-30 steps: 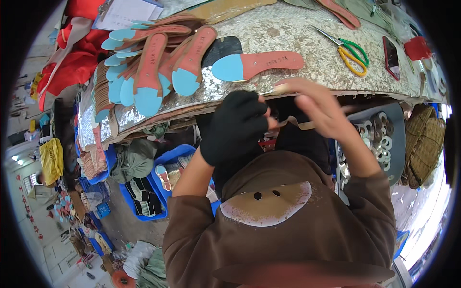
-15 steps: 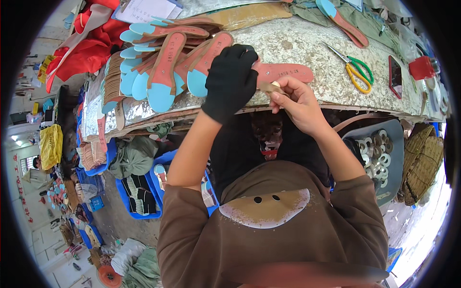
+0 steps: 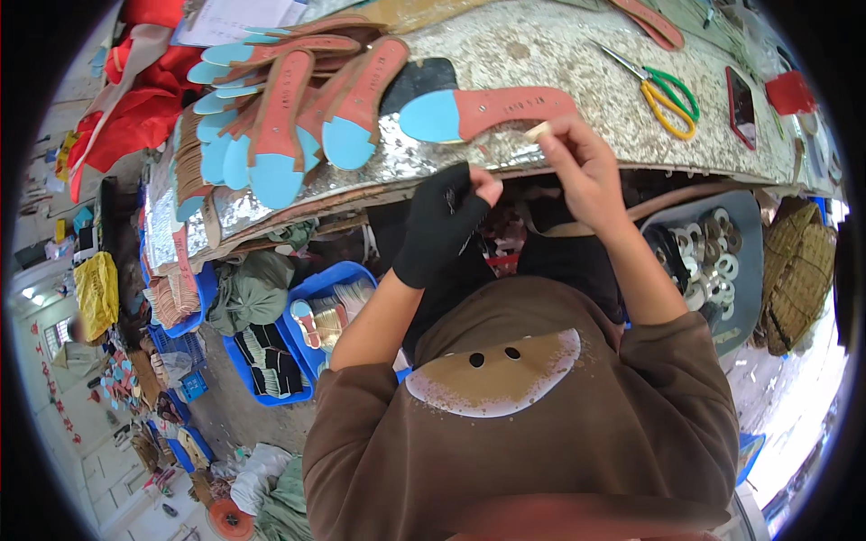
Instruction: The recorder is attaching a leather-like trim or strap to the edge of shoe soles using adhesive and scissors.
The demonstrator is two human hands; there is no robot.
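In a black fingerless glove, my left hand is drawn back below the table's front edge. Its fingers are curled, and whatever may be in them is hidden. Over that edge my right hand, bare, pinches a small cream-coloured piece between thumb and fingers. Just beyond it a single insole, pale blue at its left end and red along the rest, lies flat on the table. A dark flat piece shows behind its blue end. To the left, several similar insoles are heaped and overlap.
Scissors with green and yellow handles lie at the right, beside a red-edged phone and a red container. Below the table stand a grey bin of pale rings, a wicker basket and a blue crate.
My left hand has come off the insole and moved down toward me, uncovering its blue end. My right hand has shifted slightly right and up. The hands are farther apart.
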